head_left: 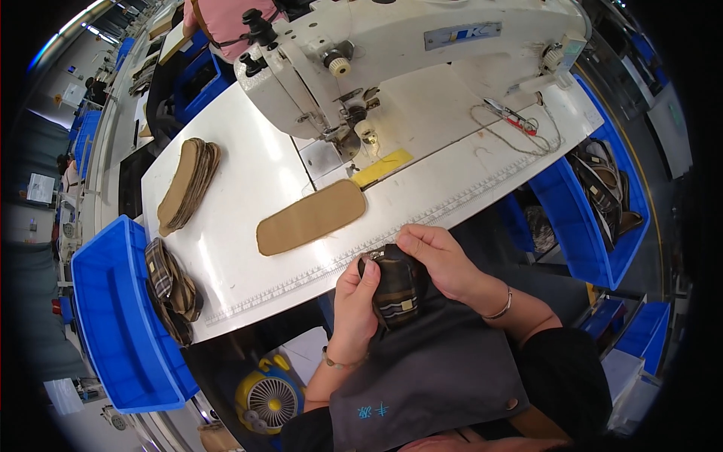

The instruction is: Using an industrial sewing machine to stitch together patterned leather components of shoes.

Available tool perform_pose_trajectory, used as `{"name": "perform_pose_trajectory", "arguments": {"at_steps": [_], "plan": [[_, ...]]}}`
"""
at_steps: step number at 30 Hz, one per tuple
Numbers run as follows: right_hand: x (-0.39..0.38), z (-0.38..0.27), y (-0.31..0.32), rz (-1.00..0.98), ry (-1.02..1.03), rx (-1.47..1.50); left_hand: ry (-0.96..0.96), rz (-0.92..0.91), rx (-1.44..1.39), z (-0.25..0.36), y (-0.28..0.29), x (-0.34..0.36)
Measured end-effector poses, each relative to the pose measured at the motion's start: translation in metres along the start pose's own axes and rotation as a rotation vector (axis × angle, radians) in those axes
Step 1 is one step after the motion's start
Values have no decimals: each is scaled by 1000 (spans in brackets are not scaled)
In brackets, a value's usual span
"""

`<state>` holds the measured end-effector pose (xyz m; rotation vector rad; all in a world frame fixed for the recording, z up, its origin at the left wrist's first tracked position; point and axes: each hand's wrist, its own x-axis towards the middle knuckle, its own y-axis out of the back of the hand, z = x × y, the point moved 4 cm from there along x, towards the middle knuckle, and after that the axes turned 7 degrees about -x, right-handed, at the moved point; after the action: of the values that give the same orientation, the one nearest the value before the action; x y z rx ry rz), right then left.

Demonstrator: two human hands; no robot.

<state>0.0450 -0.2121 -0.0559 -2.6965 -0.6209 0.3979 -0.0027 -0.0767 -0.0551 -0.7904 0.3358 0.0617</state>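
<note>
Just off the table's front edge, both my hands hold a dark plaid fabric piece (pixel 401 282), curved like a slipper upper, with a small pale tag on it. My left hand (pixel 355 301) pinches its left edge, thumb on top. The upper right edge is gripped between the thumb and fingers of my right hand (pixel 443 262). A single tan sole-shaped piece (pixel 312 218) lies flat on the table beyond my left hand. Farther left stands a stack of similar tan pieces (pixel 188 184), and nearer the left edge a pile of plaid fabric pieces (pixel 172 290).
A white sewing machine (pixel 309 90) spans the far side, with a yellow strip (pixel 382 167) near its needle. Red-handled thread snips (pixel 520 122) lie at right with a cord. Blue bins (pixel 113 316) flank the table; a small fan (pixel 269 401) sits below.
</note>
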Motion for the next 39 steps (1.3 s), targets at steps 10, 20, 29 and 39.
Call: {"name": "perform_pose_trajectory", "arguments": {"at_steps": [10,20,29,39], "plan": [[-7,-4,-5,-189,-138,205,-95,-11,50,4,1,-3],[-13,-7,-21,-229,-15,123,-249,89,189,22,4,-10],[10,-32,-20,-264,579,-986,-386,-5,1179,108,-13,-24],[96,-39,-1,-344,976,-1701,-177,-367,1457,153,-40,76]]}}
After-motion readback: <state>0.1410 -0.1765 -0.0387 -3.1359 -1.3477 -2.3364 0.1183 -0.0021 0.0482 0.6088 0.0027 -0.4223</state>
